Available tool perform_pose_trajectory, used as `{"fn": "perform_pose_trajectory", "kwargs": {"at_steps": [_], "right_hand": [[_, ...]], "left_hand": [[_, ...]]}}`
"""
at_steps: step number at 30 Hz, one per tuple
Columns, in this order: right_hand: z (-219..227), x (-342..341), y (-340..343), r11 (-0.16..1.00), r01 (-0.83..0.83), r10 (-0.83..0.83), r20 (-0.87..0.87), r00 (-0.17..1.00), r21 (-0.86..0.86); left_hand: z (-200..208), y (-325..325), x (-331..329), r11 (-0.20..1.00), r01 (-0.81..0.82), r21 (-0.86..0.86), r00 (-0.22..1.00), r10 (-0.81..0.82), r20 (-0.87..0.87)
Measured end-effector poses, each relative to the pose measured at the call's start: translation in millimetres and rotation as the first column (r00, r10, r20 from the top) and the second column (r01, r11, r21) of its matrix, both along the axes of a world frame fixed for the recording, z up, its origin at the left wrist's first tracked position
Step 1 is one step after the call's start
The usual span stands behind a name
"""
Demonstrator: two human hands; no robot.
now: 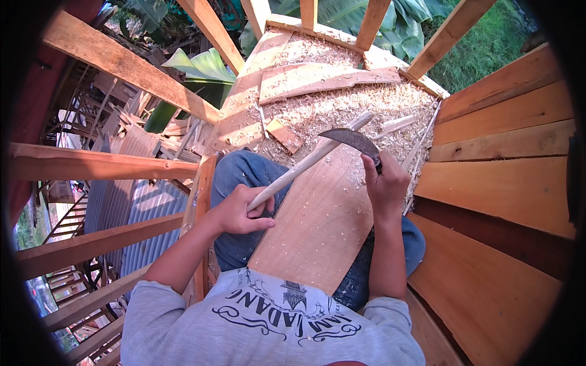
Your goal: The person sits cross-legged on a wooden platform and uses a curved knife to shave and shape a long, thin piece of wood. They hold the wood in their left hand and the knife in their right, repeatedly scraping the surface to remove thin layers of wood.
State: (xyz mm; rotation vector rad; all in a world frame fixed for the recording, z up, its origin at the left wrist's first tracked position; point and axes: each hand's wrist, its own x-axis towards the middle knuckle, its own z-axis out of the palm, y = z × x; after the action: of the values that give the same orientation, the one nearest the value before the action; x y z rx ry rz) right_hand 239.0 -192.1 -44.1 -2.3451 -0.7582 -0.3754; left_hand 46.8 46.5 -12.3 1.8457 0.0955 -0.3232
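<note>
My left hand (247,210) is closed around the near end of a pale, peeled wooden stick (305,163), which slants up to the right over the board across my lap. In my right hand (386,180) is a curved knife (351,140) with a dark, sickle-like blade. The blade lies across the stick near its far end; whether it bites into the wood I cannot tell. My fingers mostly hide the knife's handle. Under the stick, a wide flat wooden board (317,238) rests across my legs.
Wood shavings (342,110) cover the floor ahead, around a long plank (323,79), a small wood block (284,135) and a split stick piece (395,125). Wooden railing bars (104,163) stand at the left, and a plank wall (500,183) rises at the right.
</note>
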Motion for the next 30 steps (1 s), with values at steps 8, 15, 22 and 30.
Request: {"fn": "perform_pose_trajectory", "kwargs": {"at_steps": [8,15,22,30], "right_hand": [[5.4,57.3,-73.0,0.83,0.425,-0.337,-0.283,0.898,0.361],[9.3,-26.1,-5.9,0.973,-0.126,0.16,-0.171,0.972,0.195],[7.3,-27.4,5.1,0.993,-0.113,0.116,-0.13,0.985,0.027],[8.9,-8.2,-7.7,0.997,0.024,-0.027,-0.047,0.999,-0.073]], "left_hand": [[-1.6,-0.5,-9.9,1.0,0.002,0.006,1.0,-0.002,-0.018],[0.1,-6.1,-5.2,0.998,-0.033,0.06,0.999,0.034,-0.015],[0.1,-14.7,-4.9,0.987,-0.086,0.137,0.996,0.087,-0.002],[0.7,-15.4,-1.8,0.986,-0.069,0.152,0.997,0.065,0.028]]}}
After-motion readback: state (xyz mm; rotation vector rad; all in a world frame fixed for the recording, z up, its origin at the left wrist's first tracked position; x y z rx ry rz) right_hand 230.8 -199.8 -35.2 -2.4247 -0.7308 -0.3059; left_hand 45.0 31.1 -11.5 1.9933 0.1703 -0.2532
